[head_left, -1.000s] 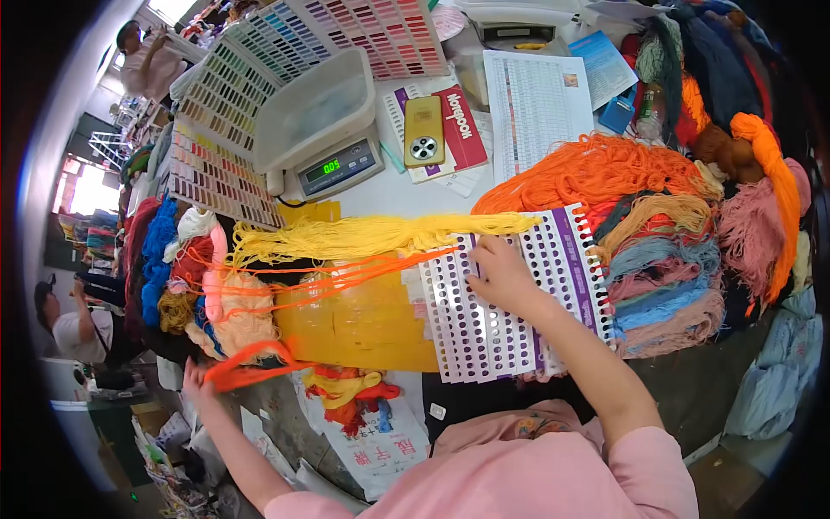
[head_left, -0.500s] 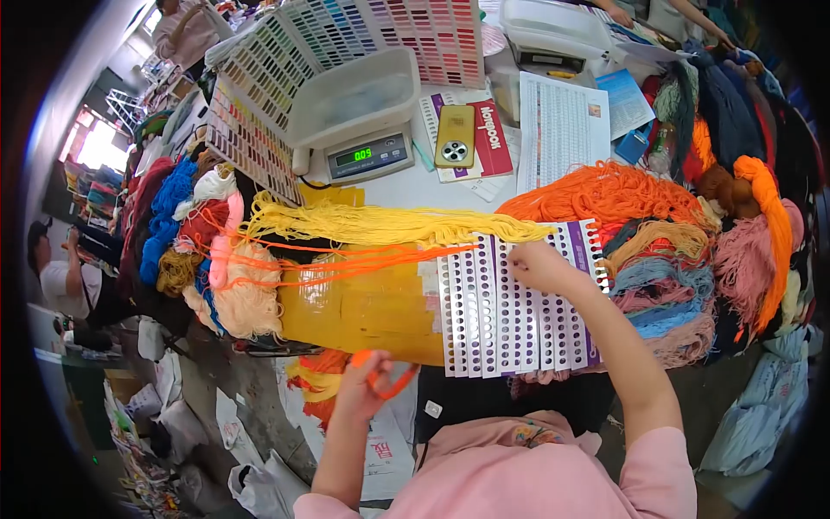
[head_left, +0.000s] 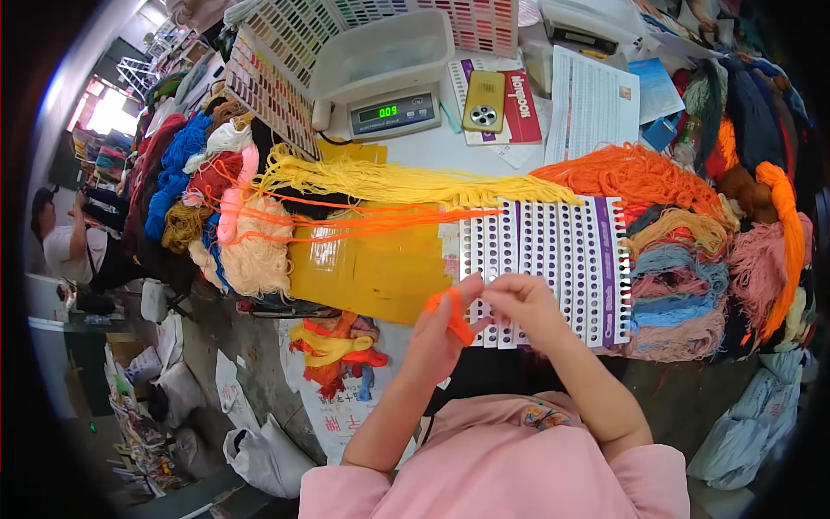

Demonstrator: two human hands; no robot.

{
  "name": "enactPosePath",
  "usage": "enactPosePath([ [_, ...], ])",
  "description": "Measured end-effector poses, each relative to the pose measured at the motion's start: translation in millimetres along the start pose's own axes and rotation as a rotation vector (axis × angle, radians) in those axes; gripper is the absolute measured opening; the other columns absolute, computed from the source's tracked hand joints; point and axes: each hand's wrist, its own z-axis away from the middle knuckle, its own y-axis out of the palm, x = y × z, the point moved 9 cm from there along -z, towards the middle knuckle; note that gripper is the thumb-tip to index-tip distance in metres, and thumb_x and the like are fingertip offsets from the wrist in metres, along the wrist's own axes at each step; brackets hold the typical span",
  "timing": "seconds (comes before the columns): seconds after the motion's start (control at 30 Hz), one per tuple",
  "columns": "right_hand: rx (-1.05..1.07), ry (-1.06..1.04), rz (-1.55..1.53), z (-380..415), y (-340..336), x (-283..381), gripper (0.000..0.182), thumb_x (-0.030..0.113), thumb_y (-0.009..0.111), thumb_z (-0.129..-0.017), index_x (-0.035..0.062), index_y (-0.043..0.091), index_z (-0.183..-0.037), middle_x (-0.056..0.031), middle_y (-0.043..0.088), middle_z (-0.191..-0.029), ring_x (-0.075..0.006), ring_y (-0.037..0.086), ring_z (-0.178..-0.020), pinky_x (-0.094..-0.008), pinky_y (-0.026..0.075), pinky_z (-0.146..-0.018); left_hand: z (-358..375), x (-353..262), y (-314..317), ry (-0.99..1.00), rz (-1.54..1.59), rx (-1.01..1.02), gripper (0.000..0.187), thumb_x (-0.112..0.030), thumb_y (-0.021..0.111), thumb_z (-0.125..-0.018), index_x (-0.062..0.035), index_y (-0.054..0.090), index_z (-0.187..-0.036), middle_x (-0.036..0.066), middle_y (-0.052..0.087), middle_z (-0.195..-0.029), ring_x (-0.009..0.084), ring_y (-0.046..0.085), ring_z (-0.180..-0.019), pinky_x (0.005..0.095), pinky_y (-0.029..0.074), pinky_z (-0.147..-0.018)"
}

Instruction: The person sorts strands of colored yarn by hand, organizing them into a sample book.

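Orange thread (head_left: 460, 320) is looped around the fingers of my left hand (head_left: 439, 340), in front of the punched white cards (head_left: 553, 268). My right hand (head_left: 525, 310) is close beside it over the cards, thumb and fingertips pinched together; what they hold is too small to make out. Above the cards lies a long yellow thread bundle (head_left: 389, 189). Loose orange strands (head_left: 363, 227) run from the left across the yellow-brown board (head_left: 372, 264) to the cards' top edge.
A scale (head_left: 393, 112) with a clear tub (head_left: 380, 56) stands behind, near a colour chart (head_left: 277, 82), a phone (head_left: 484, 101) and a notebook (head_left: 522, 108). Orange skeins (head_left: 631, 177) lie at right. At far left is another person (head_left: 65, 242).
My right hand has moved from the cards' top down towards my body, and my left hand with the orange thread has come up and right to meet it. The view has shifted slightly.
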Motion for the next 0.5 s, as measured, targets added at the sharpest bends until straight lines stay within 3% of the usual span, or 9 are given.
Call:
enactPosePath([
  [0.1, 0.148, 0.086, -0.124, 9, 25, -9, 0.011, 0.009, 0.056, -0.072, -0.0020, 0.058, -0.072, -0.0010, 0.051, -0.055, -0.0044, 0.042, -0.043, -0.0171, 0.032, -0.041, 3, 9, 12, -0.109, -0.060, 0.203, 0.048, -0.033, 0.030, -0.087, 0.0055, 0.034, -0.116, 0.017, 0.042, -0.114, 0.0236, 0.043, -0.104, 0.0380, 0.038, -0.084],
  [0.23, 0.152, 0.123, -0.329, 14, 21, -8, 0.010, 0.007, 0.056, -0.072, -0.0022, 0.057, -0.072, -0.0015, 0.051, -0.054, -0.0047, 0.041, -0.043, -0.0174, 0.031, -0.040, 8, 1, 12, -0.082, 0.082, 0.103, 0.052, -0.035, 0.028, -0.086, 0.0066, 0.033, -0.117, 0.016, 0.046, -0.108, 0.0215, 0.049, -0.093, 0.0341, 0.042, -0.077],
  [0.3, 0.131, 0.122, -0.276, 14, 23, -6, 0.009, 0.007, 0.056, -0.072, -0.0024, 0.058, -0.073, -0.0018, 0.051, -0.053, -0.0048, 0.041, -0.043, -0.0174, 0.031, -0.039, 9, 2, 9, -0.089, 0.078, 0.048, 0.052, -0.035, 0.029, -0.086, 0.0068, 0.033, -0.117, 0.016, 0.047, -0.106, 0.0207, 0.051, -0.088, 0.0323, 0.042, -0.073],
  [0.4, 0.121, 0.113, -0.194, 16, 27, -8, 0.009, 0.005, 0.055, -0.072, -0.0030, 0.058, -0.073, -0.0024, 0.051, -0.054, -0.0049, 0.041, -0.043, -0.0173, 0.030, -0.039, 7, 11, 18, -0.107, -0.040, 0.272, 0.053, -0.036, 0.029, -0.086, 0.0070, 0.033, -0.116, 0.015, 0.047, -0.104, 0.0201, 0.052, -0.084, 0.0314, 0.043, -0.071],
  [0.5, 0.115, 0.089, -0.266, 18, 25, -5, 0.008, 0.003, 0.055, -0.072, -0.0039, 0.058, -0.074, -0.0032, 0.051, -0.055, -0.0052, 0.041, -0.043, -0.0170, 0.030, -0.040, 6, 10, 20, -0.104, -0.056, 0.193, 0.053, -0.036, 0.031, -0.085, 0.0070, 0.034, -0.115, 0.016, 0.048, -0.105, 0.0204, 0.052, -0.086, 0.0311, 0.043, -0.071],
])
